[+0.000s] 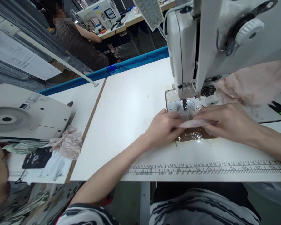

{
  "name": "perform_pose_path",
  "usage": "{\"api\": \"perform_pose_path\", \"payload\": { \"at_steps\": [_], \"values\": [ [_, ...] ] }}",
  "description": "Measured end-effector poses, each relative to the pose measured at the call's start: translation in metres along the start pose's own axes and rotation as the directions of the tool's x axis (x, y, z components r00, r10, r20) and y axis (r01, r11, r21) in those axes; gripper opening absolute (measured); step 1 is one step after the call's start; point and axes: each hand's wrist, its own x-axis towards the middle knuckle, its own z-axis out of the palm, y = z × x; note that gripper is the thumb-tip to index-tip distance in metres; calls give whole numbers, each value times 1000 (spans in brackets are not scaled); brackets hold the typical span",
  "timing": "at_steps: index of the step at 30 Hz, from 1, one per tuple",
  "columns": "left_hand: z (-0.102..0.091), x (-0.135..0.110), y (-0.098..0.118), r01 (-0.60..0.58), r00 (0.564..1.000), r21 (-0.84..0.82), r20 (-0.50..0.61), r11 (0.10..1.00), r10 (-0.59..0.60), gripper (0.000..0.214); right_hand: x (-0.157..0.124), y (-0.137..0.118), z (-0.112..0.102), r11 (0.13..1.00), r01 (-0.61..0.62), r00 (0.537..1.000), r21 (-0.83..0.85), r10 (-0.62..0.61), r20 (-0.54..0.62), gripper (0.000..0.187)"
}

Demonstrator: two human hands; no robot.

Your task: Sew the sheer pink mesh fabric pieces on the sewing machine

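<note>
The thin, pale pink strip of sheer cloth [198, 123] looks soft. Just beyond it, the flat silver metal needle plate [172, 105] is smooth and shiny; nearer, the clear, plastic-looking film [194, 135] is wrinkled and glossy. The broad white tabletop [131, 106] is smooth with a dull sheen. At right, the crumpled pale pink cloth heap [257, 82] looks gauzy; at far left, the rectangular white paper sheet [21, 53] looks matt.

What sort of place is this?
Likely a garment sewing workshop: a near sewing machine, a JUKI machine in the background, and pink fabric heaped beside the near one.
</note>
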Motion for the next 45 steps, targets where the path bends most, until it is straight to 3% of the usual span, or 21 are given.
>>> {"api": "perform_pose_path", "payload": {
  "at_steps": [4, 7, 14, 22, 37, 45],
  "values": [
    [21, -14, 9, -123, 965, 413, -161, 902, 205, 25, -1, 2, -1, 969, 209, 977, -132, -203, 60, 26],
    [25, -19, 16, -129, 939, 534, -205, 835, 277, 21, 1, 2, -2, 939, 296, 955, -173, -294, 40, 28],
    [22, -28, 20, -114, 969, 543, -126, 832, 214, 34, -5, 1, 4, 952, 263, 965, -155, -256, 62, 30],
    [25, -28, 18, -105, 964, 534, -153, 839, 218, 33, -7, 1, 9, 956, 243, 970, -162, -243, 20, 30],
    [25, -14, 4, -64, 975, 502, -153, 862, 161, 36, 8, 5, 4, 879, 311, 944, -363, -331, 7, 35],
    [25, -5, -6, -17, 990, 472, -115, 881, 80, 41, 10, 16, 16, 870, 213, 964, -445, -262, -49, 34]
  ]
}}
